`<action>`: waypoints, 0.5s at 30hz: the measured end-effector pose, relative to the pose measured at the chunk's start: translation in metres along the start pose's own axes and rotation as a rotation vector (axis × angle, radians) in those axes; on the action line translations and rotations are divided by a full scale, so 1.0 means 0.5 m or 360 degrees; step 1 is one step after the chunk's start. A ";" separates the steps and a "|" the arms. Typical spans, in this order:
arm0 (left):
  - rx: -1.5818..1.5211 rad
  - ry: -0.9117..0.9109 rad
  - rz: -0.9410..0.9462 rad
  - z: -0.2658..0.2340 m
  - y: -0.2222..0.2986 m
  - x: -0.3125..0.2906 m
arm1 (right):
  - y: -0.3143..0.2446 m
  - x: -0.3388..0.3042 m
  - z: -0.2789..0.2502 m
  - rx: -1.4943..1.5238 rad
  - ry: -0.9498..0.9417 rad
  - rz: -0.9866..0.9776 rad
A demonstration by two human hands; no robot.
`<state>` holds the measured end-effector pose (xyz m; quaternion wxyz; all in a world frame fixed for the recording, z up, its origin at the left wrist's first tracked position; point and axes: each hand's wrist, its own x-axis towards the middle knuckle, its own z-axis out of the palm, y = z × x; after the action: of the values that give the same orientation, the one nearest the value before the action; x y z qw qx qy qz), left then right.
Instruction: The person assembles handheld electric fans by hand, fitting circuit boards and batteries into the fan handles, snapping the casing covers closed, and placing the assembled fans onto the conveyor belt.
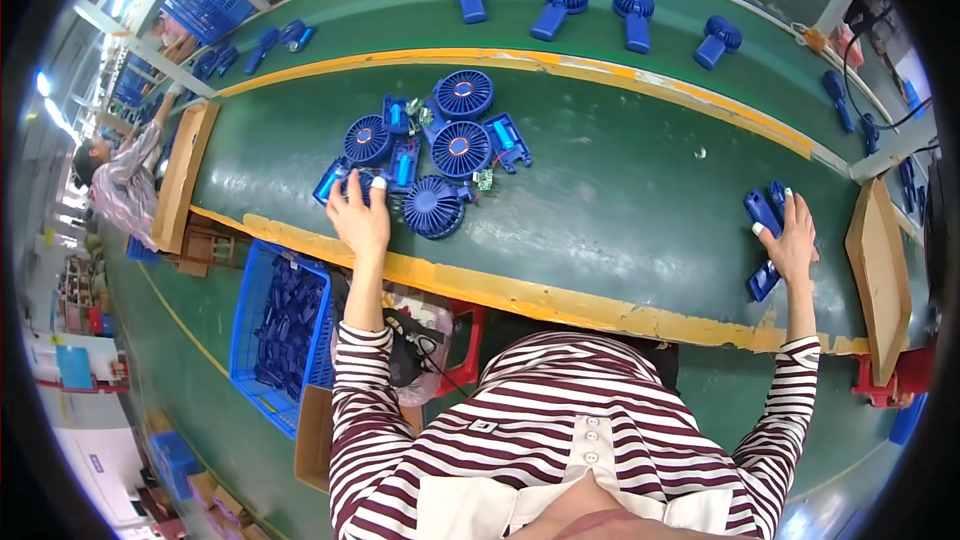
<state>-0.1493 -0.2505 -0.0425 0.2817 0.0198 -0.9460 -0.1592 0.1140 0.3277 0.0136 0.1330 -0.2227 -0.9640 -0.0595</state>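
My left hand (362, 222) rests with spread fingers over a half-assembled blue fan (330, 180) at the near left of a cluster. Whether it bears any of the fan's weight is hidden. Beside it are other blue fans with round grilles (461, 148), open handles showing light-blue batteries (404, 165), thin wires and a small green circuit board (484, 180). Far to the right, my right hand (793, 245) lies with fingers stretched and thumb apart over several blue handle shells (762, 210). Another shell (765, 281) shows below its palm.
Behind the green worktop (600, 230), a yellow-edged belt (400, 10) carries several blue handheld fans (634, 15). Wooden boards (185, 175) bound both ends. Below at left stands a blue crate (285, 325) of blue parts. Another person (125, 175) sits at far left.
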 end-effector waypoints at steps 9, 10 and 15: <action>-0.0363 0.0004 0.0296 -0.069 0.152 0.011 | -0.235 -0.047 -0.071 0.0510 -0.0035 -0.0595; -0.0517 -0.0042 0.0336 -0.075 0.183 0.030 | -0.260 -0.049 -0.076 0.0559 -0.0056 -0.0654; -0.0212 -0.0449 0.0416 0.023 0.332 0.147 | -0.337 -0.076 -0.080 0.0715 -0.0131 -0.0822</action>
<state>-0.2086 -0.0988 0.0388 0.1654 -0.1442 -0.9580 -0.1846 0.0810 0.1542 0.0318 0.1204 0.0613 -0.9820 0.1317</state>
